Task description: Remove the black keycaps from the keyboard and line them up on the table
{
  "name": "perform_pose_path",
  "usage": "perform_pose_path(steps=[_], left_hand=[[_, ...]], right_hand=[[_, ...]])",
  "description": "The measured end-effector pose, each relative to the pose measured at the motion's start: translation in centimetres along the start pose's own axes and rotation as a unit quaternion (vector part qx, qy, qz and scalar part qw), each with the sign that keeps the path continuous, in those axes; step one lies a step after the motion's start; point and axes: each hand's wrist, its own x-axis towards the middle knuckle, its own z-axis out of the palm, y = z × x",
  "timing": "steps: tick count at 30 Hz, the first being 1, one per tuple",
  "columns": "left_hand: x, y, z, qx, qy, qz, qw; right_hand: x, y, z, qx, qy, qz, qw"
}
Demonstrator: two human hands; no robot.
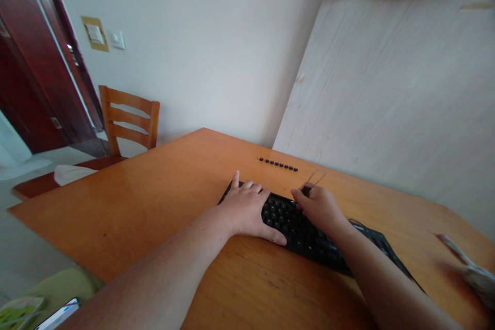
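Note:
A black keyboard lies on the orange wooden table. My left hand rests flat on the keyboard's left end, fingers stretched out, holding it down. My right hand is closed over the keys, pinching a thin wire tool whose loops stick up past the fingers. A row of several loose black keycaps sits on the table just beyond the keyboard.
A wooden chair stands at the table's far left with a white cloth on a seat. Walls close in behind and to the right. A blurred pale object lies at the table's right edge. A phone shows bottom left.

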Motion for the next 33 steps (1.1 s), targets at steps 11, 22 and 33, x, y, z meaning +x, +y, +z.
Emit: perform_pose_path(steps=[11,22,33], left_hand=[[0.0,-0.1,0.1,0.0,0.008,0.008,1.0],[0.1,-0.3,0.3,-0.006,0.008,0.011,1.0],[0.2,-0.2,0.3,-0.037,0.007,0.004,0.999]], right_hand=[[0.4,0.0,0.8,-0.077,0.005,-0.046,0.996],[-0.2,0.5,0.9,-0.054,0.038,-0.047,0.997],[0.3,1.2,0.2,0.017,0.069,-0.022,0.997]])
